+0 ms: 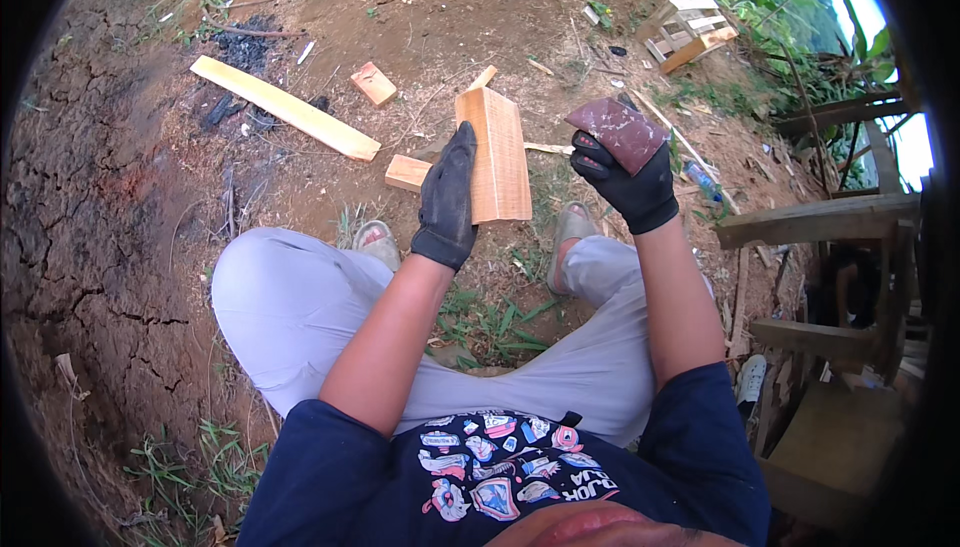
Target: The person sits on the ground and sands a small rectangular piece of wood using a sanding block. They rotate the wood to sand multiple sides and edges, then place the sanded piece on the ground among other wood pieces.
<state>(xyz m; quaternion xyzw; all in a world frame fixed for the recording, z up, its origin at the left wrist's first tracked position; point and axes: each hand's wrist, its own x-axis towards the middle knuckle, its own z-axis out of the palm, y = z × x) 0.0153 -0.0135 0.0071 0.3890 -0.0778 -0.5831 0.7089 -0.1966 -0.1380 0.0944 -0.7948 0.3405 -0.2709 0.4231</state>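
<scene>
Between the knees, at mid-view: left hand [447,197], black-gloved, wraps the left edge of a wood block [505,167], fingers long and close together; thumb hidden behind the wood. Block tilted, long side running away from the wearer, two faces showing with a ridge between. Right hand [632,187], gloved alike, raised to the right of the block and apart from it; fingers curled tight, pinching a dark red sheet of sandpaper [622,135], bent over the knuckles, pale scuffs on its face. Sheet and block not touching. Just left of the left glove, a small offcut [405,173] on the soil; farther out, a second offcut [374,85], and left of that a long plank [285,108] lying aslant. Charcoal [246,49] in a black patch beyond the plank. Sandals [376,242] on both feet, one either side of the block, grass [490,327] between. Out right: a clear bottle [703,182] on the ground, a slatted crate [690,37] farther up, a rough timber frame [820,222] at the edge. Ground brown, cracked at far left, littered with chips.
</scene>
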